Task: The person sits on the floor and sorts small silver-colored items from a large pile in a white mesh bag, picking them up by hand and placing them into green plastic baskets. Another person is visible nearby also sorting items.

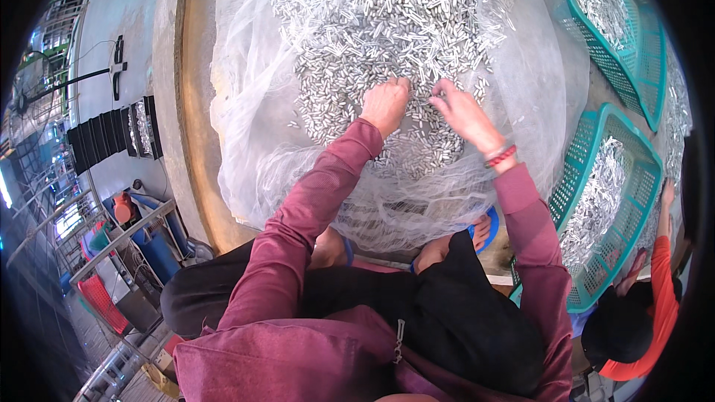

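the person squats over a big heap of small silver metal pieces, short cylinder-like bits, spread on a sheet of white mesh netting that lies on a pale slab with a curved edge. the heap fills the upper middle of the view and thins out toward the person's knees.

the left hand rests knuckles-up on the near edge of the heap, fingers curled under into the pieces; whether they pinch anything i cannot tell. the right hand is just beside it, fingers partly spread and bent down onto the pieces, apparently raking rather than clamped on one. a red bracelet sits on that wrist.

to the right stand two teal plastic baskets, both holding more of the same silver pieces. another person in an orange sleeve works at the lower right, hand near the closer basket.

risks, as a judgement: the netting is loose and bunched near the knees, so a tug could roll pieces off the slab's edge. bare fingers dragging through cut metal could catch a sharp end. the maroon sleeves hang close to the heap and might snag the mesh. sandalled feet sit right at the netting's hem, where stray pieces could slip underfoot.
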`<state>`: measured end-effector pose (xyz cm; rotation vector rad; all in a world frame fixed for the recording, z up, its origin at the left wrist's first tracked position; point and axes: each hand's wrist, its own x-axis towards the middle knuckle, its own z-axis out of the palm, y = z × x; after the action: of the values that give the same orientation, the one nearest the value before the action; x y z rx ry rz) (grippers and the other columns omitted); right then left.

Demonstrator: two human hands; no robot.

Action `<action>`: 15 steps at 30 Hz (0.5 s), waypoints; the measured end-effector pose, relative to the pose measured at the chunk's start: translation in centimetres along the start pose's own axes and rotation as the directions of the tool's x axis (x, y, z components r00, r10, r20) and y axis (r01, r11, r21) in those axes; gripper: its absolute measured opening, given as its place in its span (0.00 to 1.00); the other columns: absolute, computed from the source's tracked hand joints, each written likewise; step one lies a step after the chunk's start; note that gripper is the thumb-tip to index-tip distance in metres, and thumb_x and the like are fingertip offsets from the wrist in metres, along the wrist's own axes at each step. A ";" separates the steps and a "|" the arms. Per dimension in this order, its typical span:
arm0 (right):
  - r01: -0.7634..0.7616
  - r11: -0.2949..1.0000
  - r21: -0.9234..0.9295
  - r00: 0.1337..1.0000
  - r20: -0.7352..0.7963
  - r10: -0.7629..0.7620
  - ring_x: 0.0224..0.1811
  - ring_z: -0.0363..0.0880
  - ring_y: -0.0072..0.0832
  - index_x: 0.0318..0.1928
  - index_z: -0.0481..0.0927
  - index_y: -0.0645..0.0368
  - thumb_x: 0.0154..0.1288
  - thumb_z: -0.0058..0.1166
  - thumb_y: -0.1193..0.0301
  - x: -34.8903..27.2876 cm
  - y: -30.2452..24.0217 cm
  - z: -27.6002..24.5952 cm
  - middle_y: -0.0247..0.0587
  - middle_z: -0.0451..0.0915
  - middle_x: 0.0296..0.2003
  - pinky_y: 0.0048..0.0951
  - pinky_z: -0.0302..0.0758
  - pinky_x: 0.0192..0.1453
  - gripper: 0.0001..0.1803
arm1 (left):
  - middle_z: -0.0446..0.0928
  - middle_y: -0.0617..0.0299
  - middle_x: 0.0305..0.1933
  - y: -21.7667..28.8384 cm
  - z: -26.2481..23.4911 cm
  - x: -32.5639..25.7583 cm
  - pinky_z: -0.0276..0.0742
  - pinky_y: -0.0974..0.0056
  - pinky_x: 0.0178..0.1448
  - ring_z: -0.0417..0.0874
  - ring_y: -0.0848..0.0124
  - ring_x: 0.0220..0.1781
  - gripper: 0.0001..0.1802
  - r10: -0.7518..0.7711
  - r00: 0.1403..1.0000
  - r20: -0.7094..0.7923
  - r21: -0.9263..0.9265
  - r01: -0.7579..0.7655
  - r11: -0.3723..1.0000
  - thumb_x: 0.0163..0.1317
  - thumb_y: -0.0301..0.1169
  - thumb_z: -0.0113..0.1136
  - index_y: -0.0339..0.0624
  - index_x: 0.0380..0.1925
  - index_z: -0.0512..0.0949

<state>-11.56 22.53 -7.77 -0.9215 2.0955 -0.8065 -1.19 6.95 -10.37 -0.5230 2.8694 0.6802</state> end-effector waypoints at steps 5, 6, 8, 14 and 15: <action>0.123 0.886 -0.448 0.992 0.044 -0.116 0.31 0.80 0.50 0.46 0.67 0.69 0.67 0.44 0.70 0.3 1.1 2.3 0.54 0.79 0.25 0.47 0.75 0.34 0.14 | 0.79 0.50 0.27 0.0 -2.6 0.4 0.76 0.55 0.35 0.82 0.56 0.31 0.08 -0.075 0.997 0.032 -0.339 0.081 0.937 0.54 0.33 0.60 0.42 0.31 0.80; 0.083 0.900 -0.428 0.996 0.053 -0.067 0.30 0.80 0.50 0.47 0.68 0.66 0.66 0.45 0.71 0.6 1.2 2.1 0.56 0.79 0.25 0.44 0.75 0.33 0.13 | 0.76 0.59 0.21 -0.4 -3.8 0.4 0.72 0.63 0.29 0.77 0.68 0.24 0.09 -0.073 0.996 0.044 -0.502 0.085 0.861 0.53 0.33 0.60 0.40 0.30 0.81; 0.080 0.993 -0.090 0.995 -0.048 -0.084 0.25 0.79 0.43 0.45 0.69 0.64 0.66 0.47 0.70 1.0 1.6 1.1 0.51 0.78 0.23 0.39 0.75 0.29 0.12 | 0.73 0.68 0.23 -1.2 -5.8 0.3 0.66 0.71 0.26 0.70 0.79 0.23 0.08 -0.039 0.977 0.212 -0.918 0.212 0.334 0.55 0.32 0.57 0.39 0.29 0.78; -0.334 0.119 0.935 0.942 0.336 0.004 0.12 0.55 0.11 0.31 0.66 0.53 0.72 0.46 0.59 -0.4 2.2 -3.9 0.28 0.64 0.16 0.12 0.46 0.11 0.14 | 0.78 0.60 0.27 -1.3 -6.3 0.6 0.71 0.66 0.33 0.75 0.72 0.28 0.09 -0.035 0.999 0.014 -0.286 0.038 0.958 0.56 0.32 0.58 0.38 0.30 0.74; -0.318 0.006 0.948 0.946 0.318 -0.069 0.12 0.55 0.11 0.31 0.66 0.53 0.72 0.46 0.60 -0.7 2.1 -4.6 0.28 0.63 0.16 0.12 0.47 0.11 0.14 | 0.78 0.61 0.27 -1.1 -6.1 0.8 0.71 0.66 0.34 0.76 0.72 0.29 0.09 -0.071 0.997 0.027 -0.330 0.076 0.941 0.56 0.32 0.57 0.38 0.30 0.74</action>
<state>-15.54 25.42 -6.49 0.0613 0.7515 -1.6055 -1.88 3.00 -5.61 -0.6591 2.7153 1.1569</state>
